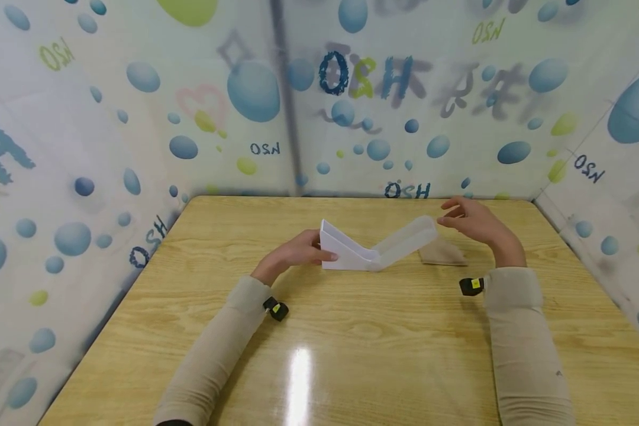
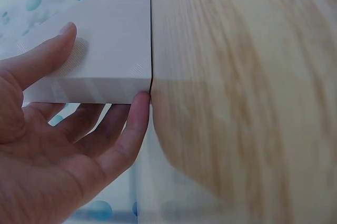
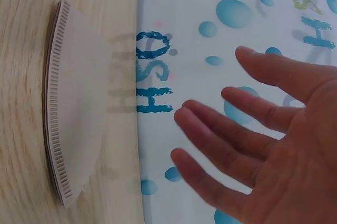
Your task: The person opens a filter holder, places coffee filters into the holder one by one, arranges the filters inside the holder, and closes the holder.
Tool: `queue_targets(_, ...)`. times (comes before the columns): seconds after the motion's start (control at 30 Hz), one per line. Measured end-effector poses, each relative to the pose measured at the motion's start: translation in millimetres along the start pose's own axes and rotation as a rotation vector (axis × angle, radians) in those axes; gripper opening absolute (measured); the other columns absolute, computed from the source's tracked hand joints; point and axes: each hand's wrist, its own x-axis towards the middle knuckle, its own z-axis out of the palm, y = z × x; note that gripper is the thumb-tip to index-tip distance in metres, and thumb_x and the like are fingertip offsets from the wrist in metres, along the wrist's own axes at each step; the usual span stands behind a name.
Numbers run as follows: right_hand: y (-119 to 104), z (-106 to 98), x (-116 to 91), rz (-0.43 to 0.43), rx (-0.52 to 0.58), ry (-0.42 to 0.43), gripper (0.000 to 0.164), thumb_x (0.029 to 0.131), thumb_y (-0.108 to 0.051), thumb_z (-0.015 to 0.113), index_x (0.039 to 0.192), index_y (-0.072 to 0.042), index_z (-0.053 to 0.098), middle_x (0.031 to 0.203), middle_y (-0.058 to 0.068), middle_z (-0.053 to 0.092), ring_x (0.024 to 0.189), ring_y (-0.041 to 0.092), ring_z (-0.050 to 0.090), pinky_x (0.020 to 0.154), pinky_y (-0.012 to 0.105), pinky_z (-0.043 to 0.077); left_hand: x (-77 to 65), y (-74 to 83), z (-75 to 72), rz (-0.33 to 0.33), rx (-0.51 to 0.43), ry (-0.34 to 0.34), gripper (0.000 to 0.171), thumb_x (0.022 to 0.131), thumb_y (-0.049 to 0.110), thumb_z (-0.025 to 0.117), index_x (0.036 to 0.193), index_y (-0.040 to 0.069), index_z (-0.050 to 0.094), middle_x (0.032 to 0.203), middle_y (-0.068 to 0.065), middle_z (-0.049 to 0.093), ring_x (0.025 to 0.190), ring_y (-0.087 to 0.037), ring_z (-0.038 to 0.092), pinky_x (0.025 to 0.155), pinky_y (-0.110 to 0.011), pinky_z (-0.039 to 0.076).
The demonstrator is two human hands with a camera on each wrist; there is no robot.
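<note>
A white angular box (image 1: 343, 254) stands on the table with its translucent lid (image 1: 404, 241) tipped open to the right. My left hand (image 1: 300, 248) holds the box by its left end. In the left wrist view the thumb lies against the white side wall (image 2: 116, 39), and the fingers bend around the end, one fingertip at the bottom corner. Flat on the table behind the lid lies a small stack of tan paper coffee filters (image 1: 443, 253), its crimped edge clear in the right wrist view. Above and right of them my right hand (image 1: 474, 219) hovers with loosely spread fingers, holding nothing.
The wood-grain table (image 1: 351, 355) ends at the back against a white curtain (image 1: 319, 160) with blue and green dots. Similar sheets hang at both sides. Small black wrist cameras are strapped to both sleeves.
</note>
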Motion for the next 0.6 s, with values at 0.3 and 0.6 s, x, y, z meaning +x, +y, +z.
queue_targets(0.3,8,5,3,0.062,-0.035,-0.046,0.061,0.107,-0.032,0.057,0.15,0.007,0.036,0.147,0.039,0.045,0.131,0.054,0.049,0.103,0.064,0.046,0.4,-0.5,0.6,-0.01,0.008,0.005,0.042,0.098,0.019,0.072,0.137,0.011,0.06,0.135,-0.011,0.068,0.111,-0.022,0.066,0.09,-0.037,0.056)
queue_targets(0.6,20,7,6,0.135,-0.093,-0.031,0.061,0.107,-0.03,0.054,0.149,0.01,0.036,0.147,0.039,0.043,0.132,0.055,0.046,0.104,0.066,0.043,0.5,1.2,-0.2,-0.012,0.011,0.001,0.044,0.097,0.018,0.073,0.138,0.01,0.059,0.136,-0.012,0.067,0.112,-0.023,0.066,0.088,-0.034,0.056)
